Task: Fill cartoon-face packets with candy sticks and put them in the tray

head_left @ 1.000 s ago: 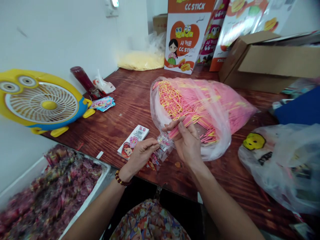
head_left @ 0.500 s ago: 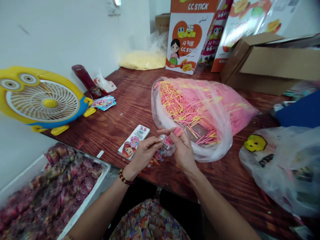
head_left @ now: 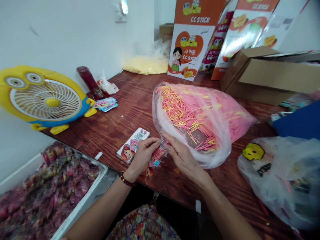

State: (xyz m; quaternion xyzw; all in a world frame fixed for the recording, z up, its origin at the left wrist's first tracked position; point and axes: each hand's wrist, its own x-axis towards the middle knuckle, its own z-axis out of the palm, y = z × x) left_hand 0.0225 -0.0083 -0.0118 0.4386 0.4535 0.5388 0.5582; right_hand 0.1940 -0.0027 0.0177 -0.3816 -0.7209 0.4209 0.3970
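Note:
My left hand point(head_left: 145, 151) pinches the upper edge of a small clear packet point(head_left: 160, 151) with a printed barcode, and pink sticks show inside it. Against the packet's right side rests my right hand point(head_left: 181, 155), its fingers stretched out and nothing visible in its grip. A stack of printed cards point(head_left: 133, 145) with a cartoon girl lies left of my left hand. Just beyond my right hand is a large clear bag point(head_left: 220, 136), its mouth facing me, full of thin pink and yellow sticks point(head_left: 175, 106). Part of the packet is hidden by my fingers.
A yellow fan point(head_left: 47, 100) stands on the left of the table point(head_left: 135, 100), near a dark red bottle point(head_left: 87, 78) and more cards point(head_left: 106, 104). Below left is a white bin point(head_left: 100, 176) of filled packets. Cartons point(head_left: 191, 46) stand behind; a plastic bag point(head_left: 282, 180) lies right.
The pink sticks that were between my right fingers now show inside the packet. My right fingers have straightened along its side. The camera view has tipped slightly upward.

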